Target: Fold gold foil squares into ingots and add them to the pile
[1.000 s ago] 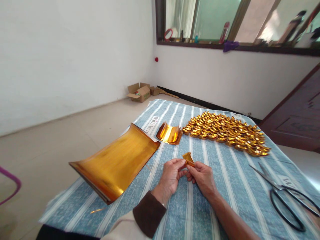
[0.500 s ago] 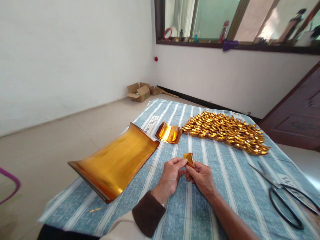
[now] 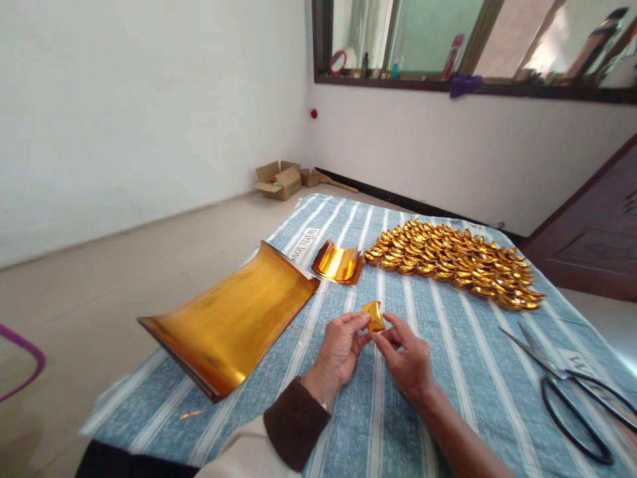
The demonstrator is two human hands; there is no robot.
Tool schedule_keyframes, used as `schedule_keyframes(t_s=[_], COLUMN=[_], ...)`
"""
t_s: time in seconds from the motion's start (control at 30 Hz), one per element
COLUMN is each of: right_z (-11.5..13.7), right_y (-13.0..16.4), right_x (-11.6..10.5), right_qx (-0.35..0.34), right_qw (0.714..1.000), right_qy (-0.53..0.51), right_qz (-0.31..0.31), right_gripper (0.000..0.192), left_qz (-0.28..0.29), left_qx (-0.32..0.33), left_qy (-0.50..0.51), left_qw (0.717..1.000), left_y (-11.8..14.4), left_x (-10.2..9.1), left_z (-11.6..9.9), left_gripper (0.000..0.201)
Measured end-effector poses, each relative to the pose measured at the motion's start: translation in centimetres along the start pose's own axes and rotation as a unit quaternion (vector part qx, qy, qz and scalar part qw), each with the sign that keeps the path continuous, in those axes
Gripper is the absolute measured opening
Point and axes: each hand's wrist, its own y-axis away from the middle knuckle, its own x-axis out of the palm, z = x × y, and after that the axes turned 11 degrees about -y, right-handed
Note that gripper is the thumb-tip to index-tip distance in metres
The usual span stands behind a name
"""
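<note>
A small folded piece of gold foil paper point(image 3: 374, 317) is held up between both hands above the cloth. My left hand point(image 3: 342, 342) pinches its left side between thumb and fingers. On the right side, the thumb and fingertips of my right hand point(image 3: 405, 352) close on its edge and lower corner. Beyond the hands lies a small stack of curled gold foil sheets point(image 3: 338, 262). To its right spreads a large cluster of folded gold foil ingots point(image 3: 452, 262). A stack of large gold foil sheets point(image 3: 233, 315) rests left of my hands, its edges curling up.
Black-handled scissors point(image 3: 560, 375) lie with blades apart at the right of the striped blue cloth point(image 3: 348, 411). A thin gold strip point(image 3: 195, 414) is near the front left edge. Cardboard boxes point(image 3: 279, 182) stand on the floor behind the table. A purple curved bar point(image 3: 30, 352) shows at far left.
The foil piece has been turned and looks flatter, with its open hollow no longer facing me. My right hand's fingers have shifted up and spread along its right edge. The view has moved slightly.
</note>
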Motion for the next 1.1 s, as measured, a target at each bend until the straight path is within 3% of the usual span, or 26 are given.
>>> schedule_keyframes(t_s=[0.33,0.63,0.83,1.1], right_z=[0.05,-0.30,0.01,0.10], right_y=[0.19,0.02,-0.13,-0.19], right_x=[-0.19,-0.15,-0.20,-0.31], right_qx=[-0.074,-0.192,-0.205,-0.210], right_qw=[0.996,0.978,0.976,0.975], right_qy=[0.046,0.076,0.069,0.073], right_qz=[0.028,0.006,0.001,0.007], right_gripper=[0.030,0.028,0.027,0.028], left_qz=[0.020,0.050,0.061,0.111], left_qx=[-0.023,-0.063,-0.051,-0.039], left_qy=[0.037,0.048,0.027,0.027], left_qw=[0.999,0.996,0.996,0.993], left_y=[0.23,0.09,-0.03,-0.20], left_x=[0.05,-0.30,-0.54,-0.66], left_z=[-0.20,-0.21,0.10,0.24], left_gripper=[0.011,0.010,0.004,0.014])
